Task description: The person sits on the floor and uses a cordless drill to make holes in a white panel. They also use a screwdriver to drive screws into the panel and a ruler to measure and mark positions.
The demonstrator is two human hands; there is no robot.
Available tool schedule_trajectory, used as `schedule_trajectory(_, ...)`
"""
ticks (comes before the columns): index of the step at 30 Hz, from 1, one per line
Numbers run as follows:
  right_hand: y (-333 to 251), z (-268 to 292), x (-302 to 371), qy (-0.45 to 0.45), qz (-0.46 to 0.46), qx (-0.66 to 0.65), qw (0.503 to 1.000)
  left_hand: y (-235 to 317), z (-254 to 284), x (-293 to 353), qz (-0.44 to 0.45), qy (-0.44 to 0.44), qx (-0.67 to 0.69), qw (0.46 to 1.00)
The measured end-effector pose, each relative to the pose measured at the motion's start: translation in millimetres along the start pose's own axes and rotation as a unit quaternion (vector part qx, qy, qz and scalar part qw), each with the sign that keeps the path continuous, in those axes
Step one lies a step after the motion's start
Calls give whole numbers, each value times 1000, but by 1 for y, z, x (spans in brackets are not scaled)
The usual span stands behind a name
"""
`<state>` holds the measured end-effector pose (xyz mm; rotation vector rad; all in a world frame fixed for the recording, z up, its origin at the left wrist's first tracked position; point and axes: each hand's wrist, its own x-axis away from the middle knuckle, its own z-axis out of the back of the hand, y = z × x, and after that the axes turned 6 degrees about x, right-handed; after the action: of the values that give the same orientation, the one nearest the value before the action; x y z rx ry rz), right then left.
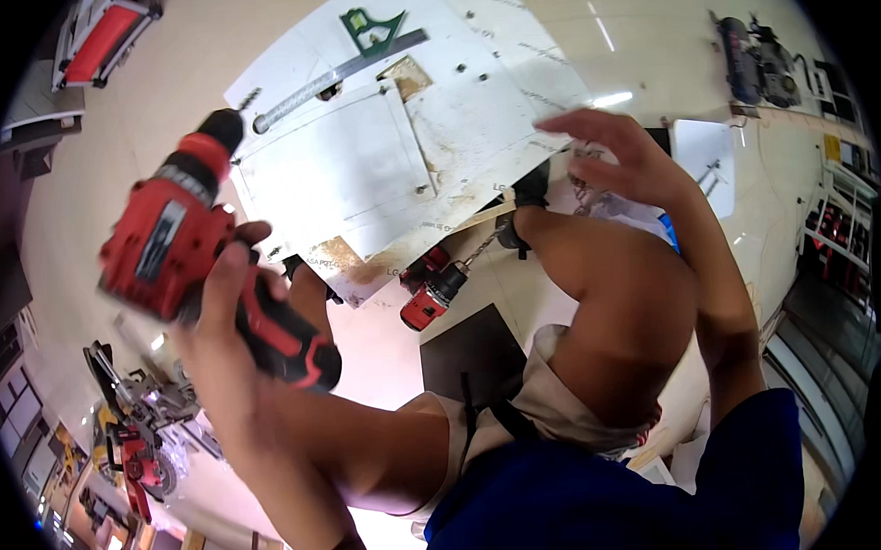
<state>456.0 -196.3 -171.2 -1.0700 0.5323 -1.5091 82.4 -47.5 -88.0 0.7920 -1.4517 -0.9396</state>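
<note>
My left hand [227,284] is wrapped round the handle of a red and black cordless drill [169,238]. The drill is raised at the left, and its twist bit [250,99] points up and away from me. My right hand [632,154] is lifted near the right edge of a white board [299,183]; its fingers are apart and nothing is in them. A metal ruler [353,67] lies across the far part of the board, with a green square [371,32] against it. Small dark fittings or holes dot the board, too small to tell which.
A second red drill [432,300] with a long bit lies on the floor between my legs, by a dark mat [473,352]. A red miter saw [139,465] stands at the left. At the far right are a dark machine [756,60] and a white panel [703,165].
</note>
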Motion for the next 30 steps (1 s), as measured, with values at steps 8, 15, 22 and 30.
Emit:
schedule_trajectory(8,-58,-52,185,202,-35,77,976,-10,12,8,-84,-103,16,991)
schedule_trajectory(15,-55,-151,264,385,-48,150,909,-9,35,33,-184,-50,28,981)
schedule_trajectory(22,-13,-253,367,312,-101,-112,938,-20,99,45,-186,9,130,974)
schedule_trajectory(30,46,-303,424,165,-282,-392,860,-39,144,40,-178,40,283,942)
